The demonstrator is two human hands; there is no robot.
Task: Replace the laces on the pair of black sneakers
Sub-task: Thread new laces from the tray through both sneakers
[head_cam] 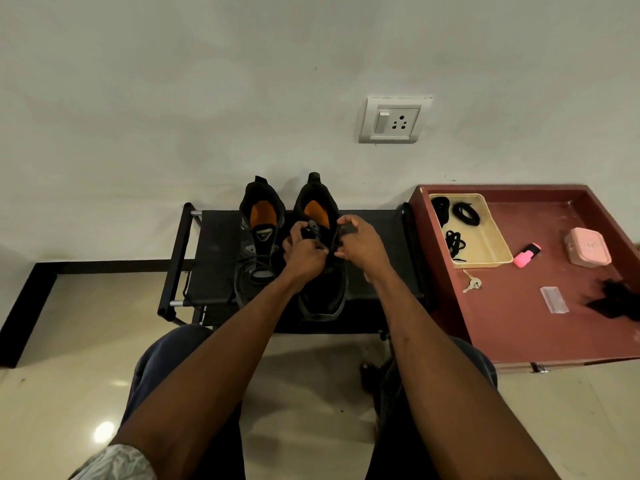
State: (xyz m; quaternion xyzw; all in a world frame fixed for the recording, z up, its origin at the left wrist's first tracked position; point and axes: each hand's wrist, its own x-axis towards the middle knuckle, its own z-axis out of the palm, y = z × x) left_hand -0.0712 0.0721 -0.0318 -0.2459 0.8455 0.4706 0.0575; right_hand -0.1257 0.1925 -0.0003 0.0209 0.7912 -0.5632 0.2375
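Two black sneakers with orange insoles stand side by side on a low black rack (211, 258), heels towards the wall. The left sneaker (258, 244) has a loose black lace hanging over its front. Both my hands work at the throat of the right sneaker (322, 292). My left hand (304, 251) has its fingers curled around the lace area near the tongue. My right hand (360, 242) pinches the shoe's upper edge on the right side. The lace itself is hidden between my fingers.
A maroon tray-top table (519, 323) stands to the right. On it are a cream tray (491, 244) holding several coiled black laces (465, 213), a pink highlighter (526, 255), a pink case (587, 251), keys (471, 284) and black cloth (620, 299). A wall socket (394, 120) is above.
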